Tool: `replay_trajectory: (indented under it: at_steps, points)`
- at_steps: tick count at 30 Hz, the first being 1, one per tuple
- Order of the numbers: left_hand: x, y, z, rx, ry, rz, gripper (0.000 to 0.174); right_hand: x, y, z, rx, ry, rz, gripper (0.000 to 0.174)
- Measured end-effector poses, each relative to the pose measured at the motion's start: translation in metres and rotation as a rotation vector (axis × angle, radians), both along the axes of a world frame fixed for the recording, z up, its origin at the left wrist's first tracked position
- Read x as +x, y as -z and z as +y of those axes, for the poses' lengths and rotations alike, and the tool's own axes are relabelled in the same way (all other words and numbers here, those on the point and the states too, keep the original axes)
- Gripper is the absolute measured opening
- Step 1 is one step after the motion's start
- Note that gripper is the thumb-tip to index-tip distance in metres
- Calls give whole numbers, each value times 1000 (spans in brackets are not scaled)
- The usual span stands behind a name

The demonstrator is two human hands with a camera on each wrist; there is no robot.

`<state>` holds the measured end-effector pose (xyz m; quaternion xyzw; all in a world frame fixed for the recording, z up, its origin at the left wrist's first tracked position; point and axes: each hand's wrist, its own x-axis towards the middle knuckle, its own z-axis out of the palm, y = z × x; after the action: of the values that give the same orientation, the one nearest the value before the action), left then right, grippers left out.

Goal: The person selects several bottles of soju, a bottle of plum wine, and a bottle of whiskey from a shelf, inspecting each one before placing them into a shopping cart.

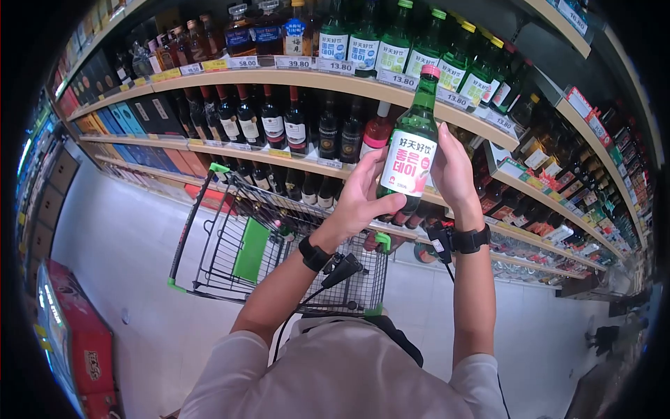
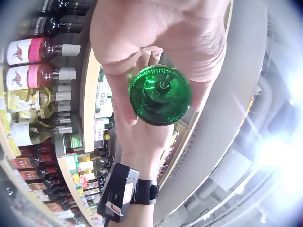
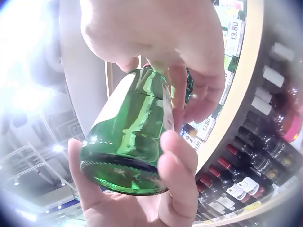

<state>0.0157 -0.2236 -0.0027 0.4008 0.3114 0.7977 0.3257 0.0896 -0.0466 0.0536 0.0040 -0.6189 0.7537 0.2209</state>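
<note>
A green soju bottle [image 1: 412, 157] with a pink cap and a white label with pink print is held up, tilted, in front of the shelves. My left hand [image 1: 359, 199] grips its lower part, thumb across the bottom of the label. On the other side my right hand [image 1: 455, 171] holds it near the shoulder, with some fingers hidden behind the glass. The left wrist view looks straight at the round ribbed base [image 2: 160, 97] between the left thumb and fingers. From the right wrist, the right hand [image 3: 161, 40] curls by the upper part of the bottle.
A shopping cart [image 1: 209, 258] with green corners stands directly in front of the body. Similar green bottles [image 1: 394, 59] line the upper shelf edge [image 1: 279, 75], above price tags. Wine bottles [image 1: 272, 126] fill the shelf below. A red display box [image 1: 80, 349] stands at left.
</note>
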Motion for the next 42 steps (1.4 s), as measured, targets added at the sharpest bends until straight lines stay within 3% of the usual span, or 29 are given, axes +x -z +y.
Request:
replay_trajectory:
  at_steps: [11, 15, 18, 19, 22, 23, 27, 30, 31, 34, 35, 39, 42]
  points:
    - [-1, 6, -20, -14, -190, 146, 90, -8, 2, -25, -22, -11, 9, 44]
    - [-6, 20, -28, 38, -22, -67, 83, -6, 4, -29, 3, -9, -17, 44]
    - [-10, 11, -51, 62, 408, -294, 78, -4, -10, -39, 21, -50, 4, 43]
    - [-5, 14, -51, 51, 377, -238, 74, -2, -18, -45, 24, -75, 11, 42]
    - [4, 15, -51, 96, 523, -396, 69, 2, -28, -48, 61, -65, 13, 40]
    - [6, 13, -51, 21, 542, -490, 65, -1, -22, -41, 123, -5, 24, 37]
    - [18, 1, -50, -132, 202, -298, 54, 12, -45, -61, 425, 349, -175, 37]
    - [20, 7, -42, -184, 189, -220, 52, 10, -38, -55, 610, 416, -81, 38]
    - [21, 9, -42, -131, 301, -291, 54, 15, -41, -51, 637, 385, -118, 36]
    - [38, 6, -44, -74, 577, -567, 74, 34, -50, -42, 375, 136, -88, 35]
    - [44, 3, -43, -89, 597, -623, 80, 33, -47, -40, 167, -2, -27, 32]
    - [63, -7, -39, -131, 504, -552, 83, 47, -49, -38, 78, -78, -22, 35]
    - [71, 1, -40, -81, 566, -523, 81, 49, -33, -29, 93, -67, 5, 33]
